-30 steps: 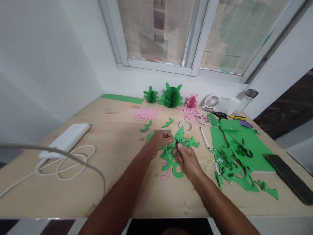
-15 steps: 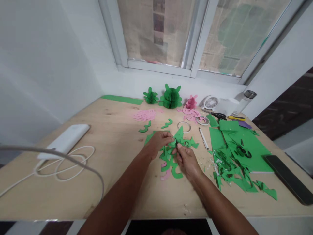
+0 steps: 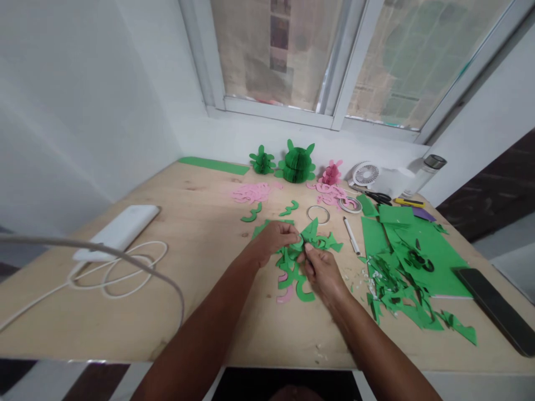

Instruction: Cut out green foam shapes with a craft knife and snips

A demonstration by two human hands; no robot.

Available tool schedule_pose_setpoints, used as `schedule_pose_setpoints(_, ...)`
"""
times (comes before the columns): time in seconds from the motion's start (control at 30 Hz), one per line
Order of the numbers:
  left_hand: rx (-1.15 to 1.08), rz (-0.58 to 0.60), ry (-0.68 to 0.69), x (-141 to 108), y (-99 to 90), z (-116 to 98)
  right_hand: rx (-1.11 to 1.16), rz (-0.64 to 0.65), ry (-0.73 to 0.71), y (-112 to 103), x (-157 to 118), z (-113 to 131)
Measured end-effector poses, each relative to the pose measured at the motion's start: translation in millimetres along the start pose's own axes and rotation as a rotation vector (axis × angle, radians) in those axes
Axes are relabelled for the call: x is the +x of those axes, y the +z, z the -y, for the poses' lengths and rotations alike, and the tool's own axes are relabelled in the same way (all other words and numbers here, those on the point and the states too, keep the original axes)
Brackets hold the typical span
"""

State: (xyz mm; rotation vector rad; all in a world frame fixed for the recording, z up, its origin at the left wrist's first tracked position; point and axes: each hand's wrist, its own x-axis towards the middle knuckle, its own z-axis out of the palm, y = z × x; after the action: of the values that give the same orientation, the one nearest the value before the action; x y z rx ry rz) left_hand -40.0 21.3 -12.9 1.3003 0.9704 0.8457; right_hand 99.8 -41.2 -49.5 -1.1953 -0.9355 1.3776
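Near the middle of the table my left hand (image 3: 278, 236) pinches a piece of green paper (image 3: 297, 244) between thumb and fingertips. Close against it, my right hand (image 3: 320, 264) is closed, its thumb on top; a small dark thing shows at the thumb tip, too little of it to name. A pointed green paper offcut (image 3: 309, 229) stands up between the hands. Beneath and around them lie curved green paper cutouts (image 3: 304, 291) and two pink curved strips (image 3: 286, 294).
Behind are green paper figures (image 3: 297, 165), a pink one (image 3: 331, 174), pink cutouts (image 3: 252, 192) and tape rolls (image 3: 350, 205). To the right lie a white pen (image 3: 351, 236), green sheets and scraps (image 3: 445, 267), black scissors (image 3: 378, 197) and a dark phone (image 3: 495, 309). A white power bank (image 3: 121, 231) with cable sits left.
The whole view has shifted slightly, so things appear a little further right. Both hands keep almost the same place and grip at the green paper.
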Motion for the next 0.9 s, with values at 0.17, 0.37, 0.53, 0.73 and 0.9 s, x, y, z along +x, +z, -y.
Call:
schedule_pose_setpoints(0.17,0.003,0.004,0.005,-1,-1.6,-2,-0.025,-0.009,0.018,0,-1,3)
schedule_pose_setpoints(0.37,0.019,0.035,0.002,2,-5.6,1,-0.047,0.000,0.025,0,-3,6)
schedule_pose_setpoints(0.53,0.028,0.044,0.001,4,-7.1,3,-0.072,0.004,0.022,-1,-3,8)
schedule_pose_setpoints(0.73,-0.014,0.031,0.014,2,-2.2,2,-0.026,-0.032,0.037,1,-2,9)
schedule_pose_setpoints(0.9,-0.057,-0.021,-0.002,3,4.1,6,0.044,-0.034,0.072,1,-3,12)
